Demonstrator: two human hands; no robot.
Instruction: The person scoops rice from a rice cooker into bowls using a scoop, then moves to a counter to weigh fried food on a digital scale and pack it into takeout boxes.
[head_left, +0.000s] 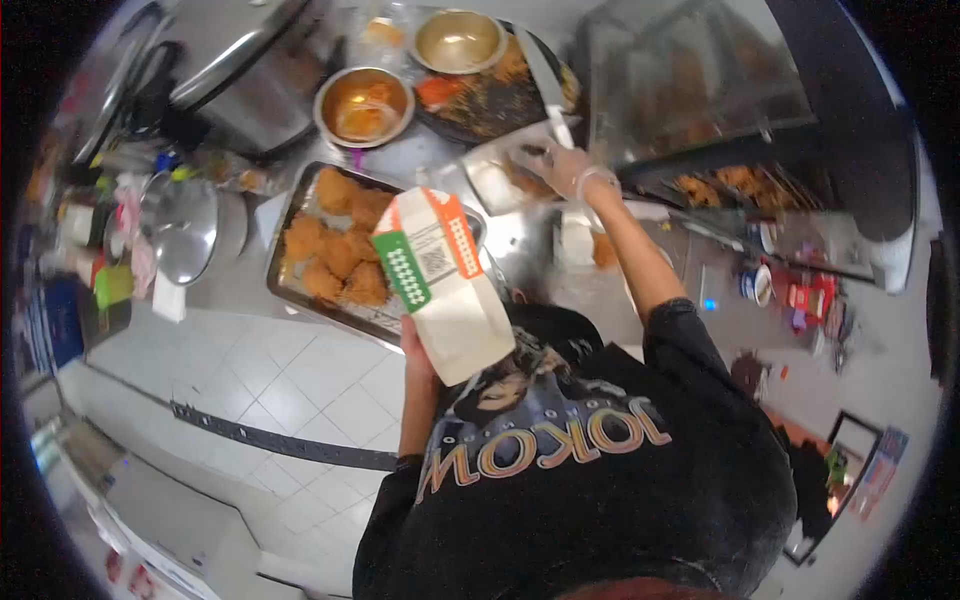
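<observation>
My left hand [418, 352] grips a white paper food box [465, 335] from below and the left side. The box has orange and green printed panels and a printed code, and it hides most of my fingers. In a clear plastic glove, my right hand [566, 172] reaches over a shallow container [492, 185] with something white and brownish in it. Its fingers are smeared, so I cannot tell whether they hold anything. Just beyond that hand lies a knife [540, 72] with a white handle. Left of the box, a metal tray [285, 285] holds several pieces of fried chicken [345, 250].
Two metal bowls, a nearer one [364, 108] and a farther one [460, 42], stand at the back by a dark round board [490, 108]. A glass display case [690, 80] is at the back right, with fried pieces [745, 185] below. A steel pot [185, 230] stands left.
</observation>
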